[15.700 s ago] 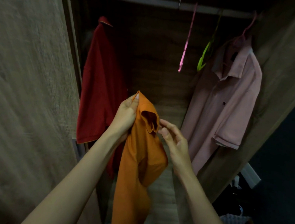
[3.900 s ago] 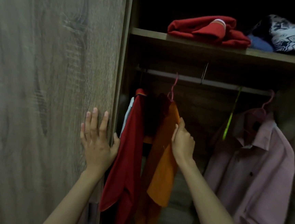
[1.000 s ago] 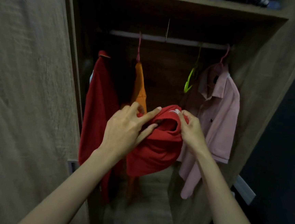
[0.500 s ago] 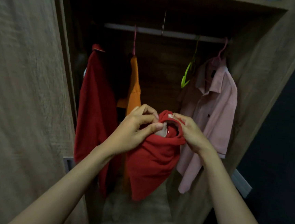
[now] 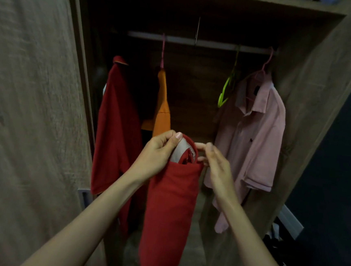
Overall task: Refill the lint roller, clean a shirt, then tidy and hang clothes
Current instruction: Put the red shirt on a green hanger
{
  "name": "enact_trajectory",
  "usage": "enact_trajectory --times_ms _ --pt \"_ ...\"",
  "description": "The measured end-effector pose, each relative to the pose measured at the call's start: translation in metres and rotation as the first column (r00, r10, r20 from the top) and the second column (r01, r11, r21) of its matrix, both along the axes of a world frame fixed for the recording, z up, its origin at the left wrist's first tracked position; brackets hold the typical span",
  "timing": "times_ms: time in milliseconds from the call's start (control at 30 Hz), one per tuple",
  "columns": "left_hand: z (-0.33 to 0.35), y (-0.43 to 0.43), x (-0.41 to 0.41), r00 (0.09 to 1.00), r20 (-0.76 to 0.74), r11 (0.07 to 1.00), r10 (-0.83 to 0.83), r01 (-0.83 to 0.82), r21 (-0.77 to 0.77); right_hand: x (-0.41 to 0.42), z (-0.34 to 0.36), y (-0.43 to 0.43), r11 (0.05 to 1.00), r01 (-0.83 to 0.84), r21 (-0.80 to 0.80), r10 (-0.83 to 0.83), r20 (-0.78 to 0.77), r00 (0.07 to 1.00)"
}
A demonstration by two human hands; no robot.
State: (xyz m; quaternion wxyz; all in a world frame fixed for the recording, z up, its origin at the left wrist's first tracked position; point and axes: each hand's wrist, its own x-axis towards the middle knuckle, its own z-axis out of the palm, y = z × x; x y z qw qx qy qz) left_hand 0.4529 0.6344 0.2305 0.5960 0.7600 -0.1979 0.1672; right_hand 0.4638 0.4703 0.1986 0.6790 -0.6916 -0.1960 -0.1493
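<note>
I hold a red shirt [image 5: 169, 208] up by its collar in front of the open wardrobe; it hangs down long and narrow. My left hand [image 5: 157, 154] pinches the collar's left side, where a pale inner lining shows. My right hand [image 5: 216, 168] grips the collar's right edge with thumb and fingers. On the rail [image 5: 199, 42] behind hang a dark red shirt [image 5: 115, 127], an orange shirt [image 5: 162, 108] on a pink hanger, a bare green hanger [image 5: 226, 90] and a pink shirt [image 5: 252, 143] on a pink hanger.
The wardrobe's wooden sliding door [image 5: 29, 120] fills the left side, with a recessed handle [image 5: 84, 199] low down. The right side panel [image 5: 322, 92] slants inward. Dark clothes and a white strip lie on the floor at lower right [image 5: 282, 233].
The red shirt has dropped out of its bundle and now hangs full length. Both hands have shifted to the collar's edges.
</note>
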Motion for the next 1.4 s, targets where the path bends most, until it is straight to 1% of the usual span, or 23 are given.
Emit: enact_trajectory --times_ms 67,167,300,400,500,633,733,800,833,900,933,967,1000,1033,1067,1100,1133,1167,1200,1233,1300,1333,1400 --pt "0.001 -0.001 0.0 1.0 -0.019 1.0 -0.014 0.013 -0.026 -0.006 -0.01 0.009 0.998 0.028 -0.049 -0.027 0.017 0.999" --pt "0.005 -0.002 0.0 0.999 -0.036 0.998 -0.022 0.02 -0.057 -0.001 -0.021 0.013 0.994 0.089 -0.069 -0.09 -0.002 0.996" --pt "0.014 0.004 -0.003 0.998 -0.066 0.99 -0.004 -0.005 -0.143 0.005 -0.016 0.004 0.992 0.064 -0.11 -0.062 0.021 0.998" --pt "0.018 0.015 0.002 0.998 -0.065 0.995 -0.014 0.008 -0.097 0.008 -0.003 -0.002 0.989 0.085 -0.121 -0.077 0.071 0.995" --pt "0.014 0.023 0.005 0.996 -0.086 1.0 -0.022 0.023 0.011 0.011 -0.004 0.001 0.99 0.13 -0.052 -0.129 0.029 0.991" --pt "0.007 0.029 0.001 0.977 -0.193 0.989 -0.088 0.108 0.099 0.013 -0.007 0.009 0.973 0.225 0.057 -0.224 -0.031 0.974" --pt "-0.001 0.039 -0.004 0.957 -0.286 0.976 -0.059 0.115 0.184 0.016 0.007 0.009 0.945 0.273 0.18 -0.271 -0.034 0.962" --pt "-0.01 0.047 -0.006 0.952 -0.305 0.964 0.006 0.076 0.253 0.021 0.015 0.003 0.911 0.299 0.285 -0.288 -0.079 0.954" --pt "-0.015 0.05 -0.006 0.962 -0.268 0.944 0.061 0.032 0.329 0.023 0.018 -0.001 0.889 0.311 0.337 -0.294 -0.102 0.95" --pt "-0.023 0.057 -0.002 0.975 -0.095 0.847 0.199 -0.123 0.517 0.026 0.024 -0.008 0.853 0.335 0.4 -0.31 -0.127 0.942" --pt "-0.027 0.06 0.001 0.962 0.043 0.771 0.268 -0.241 0.589 0.027 0.027 -0.011 0.833 0.353 0.426 -0.326 -0.137 0.935" --pt "-0.031 0.062 0.004 0.929 0.174 0.692 0.327 -0.361 0.625 0.027 0.029 -0.013 0.812 0.369 0.453 -0.337 -0.152 0.929" --pt "-0.032 0.062 0.004 0.886 0.26 0.638 0.383 -0.458 0.619 0.027 0.03 -0.014 0.795 0.381 0.472 -0.347 -0.162 0.924" --pt "-0.034 0.063 0.004 0.859 0.277 0.63 0.429 -0.505 0.589 0.028 0.031 -0.016 0.785 0.386 0.485 -0.351 -0.165 0.922" --pt "-0.033 0.063 0.003 0.865 0.239 0.672 0.441 -0.495 0.551 0.029 0.031 -0.018 0.779 0.385 0.495 -0.351 -0.166 0.922" --pt "-0.032 0.063 0.003 0.903 0.13 0.762 0.41 -0.417 0.496 0.028 0.032 -0.02 0.77 0.386 0.509 -0.351 -0.168 0.921" --pt "-0.029 0.062 0.003 0.945 -0.03 0.869 0.325 -0.287 0.402 0.028 0.033 -0.022 0.76 0.387 0.522 -0.35 -0.173 0.921" --pt "-0.024 0.059 0.002 0.961 -0.202 0.959 0.187 -0.134 0.25 0.029 0.034 -0.024 0.75 0.389 0.536 -0.349 -0.179 0.92" --pt "-0.02 0.055 0.001 0.943 -0.328 0.997 0.05 -0.026 0.077 0.03 0.033 -0.027 0.741 0.393 0.544 -0.353 -0.183 0.918" --pt "-0.016 0.05 -0.001 0.909 -0.413 0.997 -0.058 0.03 -0.074 0.031 0.032 -0.029 0.735 0.403 0.546 -0.363 -0.185 0.913" --pt "-0.012 0.041 0.003 0.872 -0.463 0.964 -0.158 0.034 -0.265 0.033 0.029 -0.032 0.73 0.425 0.535 -0.388 -0.186 0.902" --pt "-0.01 0.035 0.006 0.875 -0.457 0.949 -0.161 0.011 -0.314 0.034 0.027 -0.033 0.731 0.432 0.529 -0.401 -0.18 0.898" --pt "-0.001 0.025 0.012 0.906 -0.417 0.938 -0.079 -0.074 -0.338 0.038 0.02 -0.036 0.741 0.441 0.506 -0.413 -0.174 0.894"
